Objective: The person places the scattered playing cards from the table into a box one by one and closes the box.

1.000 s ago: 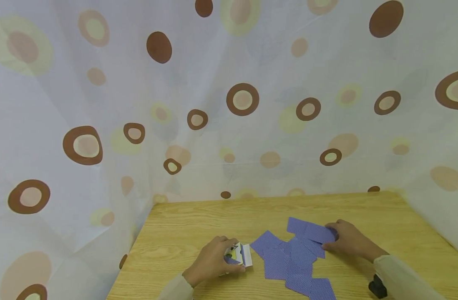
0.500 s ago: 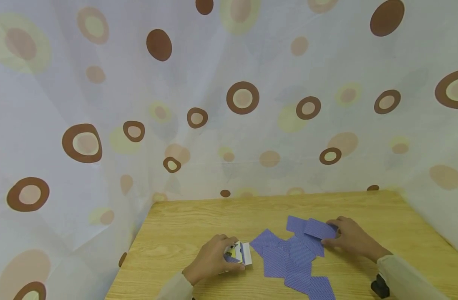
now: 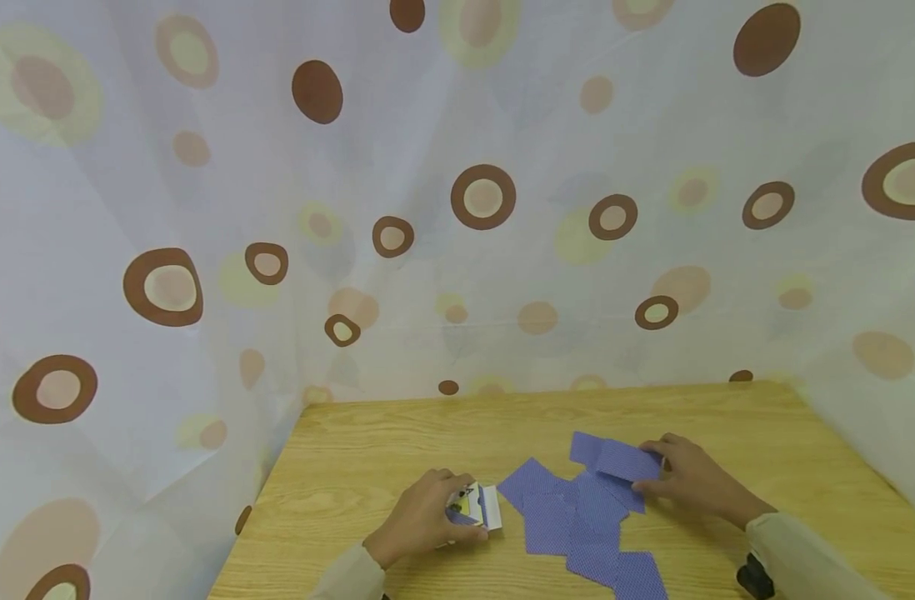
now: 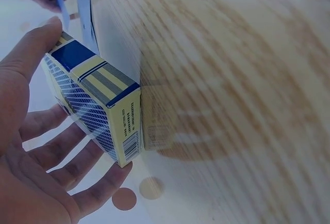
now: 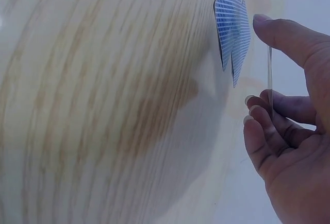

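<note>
Two hands in use.

Head view: right hand [image 3: 690, 479] pinches a blue-backed card [image 3: 628, 460] by its near end, thumb on one long side, fingers on the other, above the far part of the loose cards [image 3: 549, 523]. Left hand [image 3: 425, 512] grips the card box [image 3: 468, 507] on the wooden table [image 3: 375, 446], its white flap [image 3: 492, 508] toward the cards. Judgement: raise the card clear before drawing it off, so those beneath do not drag; light pressure on the edges should avoid bowing it.

Left wrist view: thumb along one narrow side, fingers spread on the opposite one; printed back and barcode end visible. Box probably steadiest with this grip kept low.

Right wrist view: card edge-on, a thin strip between extended thumb and curled fingers, palm apart from it. Single or doubled: cannot tell; worth checking before carrying.
</note>
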Motion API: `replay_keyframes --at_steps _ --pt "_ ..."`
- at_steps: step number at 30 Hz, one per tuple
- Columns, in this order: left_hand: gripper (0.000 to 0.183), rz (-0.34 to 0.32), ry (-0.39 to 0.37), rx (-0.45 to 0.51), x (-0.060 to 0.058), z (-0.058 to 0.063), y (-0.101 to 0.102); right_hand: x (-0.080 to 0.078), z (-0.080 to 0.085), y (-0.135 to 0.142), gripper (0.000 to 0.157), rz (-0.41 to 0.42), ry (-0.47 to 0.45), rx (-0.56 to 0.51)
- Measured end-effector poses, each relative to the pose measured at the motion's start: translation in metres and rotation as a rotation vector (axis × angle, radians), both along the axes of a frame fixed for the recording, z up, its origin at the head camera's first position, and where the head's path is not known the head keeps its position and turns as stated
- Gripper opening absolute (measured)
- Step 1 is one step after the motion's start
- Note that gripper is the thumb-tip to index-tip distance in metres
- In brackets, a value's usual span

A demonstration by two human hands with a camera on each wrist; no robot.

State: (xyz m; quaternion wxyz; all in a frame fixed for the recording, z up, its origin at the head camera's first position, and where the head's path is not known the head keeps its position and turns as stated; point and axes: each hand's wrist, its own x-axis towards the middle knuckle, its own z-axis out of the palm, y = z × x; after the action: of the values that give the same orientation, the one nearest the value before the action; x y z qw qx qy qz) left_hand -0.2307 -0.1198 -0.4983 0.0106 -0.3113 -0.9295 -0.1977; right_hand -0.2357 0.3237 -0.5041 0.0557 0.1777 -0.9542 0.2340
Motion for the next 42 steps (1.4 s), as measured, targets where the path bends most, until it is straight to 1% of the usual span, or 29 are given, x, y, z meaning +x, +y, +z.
replay_keyframes --at_steps 5,12,16,22,30,36,42 --pt "0.083 -0.005 0.001 0.001 0.000 0.001 0.000 0.002 0.002 -0.002 0.073 0.022 -0.001 -0.022" --pt "0.083 -0.009 0.000 -0.008 -0.001 -0.001 0.001 0.006 0.005 -0.009 0.075 0.039 -0.038 -0.064" --pt "0.083 -0.014 0.000 -0.009 -0.001 -0.002 0.001 0.006 0.006 -0.013 0.076 0.037 -0.043 -0.055" --pt "0.084 -0.008 0.004 -0.023 -0.001 -0.005 0.000 0.007 0.007 -0.019 0.076 0.059 -0.013 -0.027" --pt "0.084 -0.022 0.016 -0.004 -0.001 -0.006 0.000 0.012 0.013 -0.026 0.077 0.068 0.002 -0.021" --pt "0.084 -0.031 0.020 0.019 -0.002 -0.008 -0.002 0.013 0.015 -0.031 0.075 0.068 0.006 -0.001" --pt "0.084 -0.011 0.017 0.021 -0.001 -0.007 -0.002 0.011 0.015 -0.034 0.075 0.086 0.006 -0.011"
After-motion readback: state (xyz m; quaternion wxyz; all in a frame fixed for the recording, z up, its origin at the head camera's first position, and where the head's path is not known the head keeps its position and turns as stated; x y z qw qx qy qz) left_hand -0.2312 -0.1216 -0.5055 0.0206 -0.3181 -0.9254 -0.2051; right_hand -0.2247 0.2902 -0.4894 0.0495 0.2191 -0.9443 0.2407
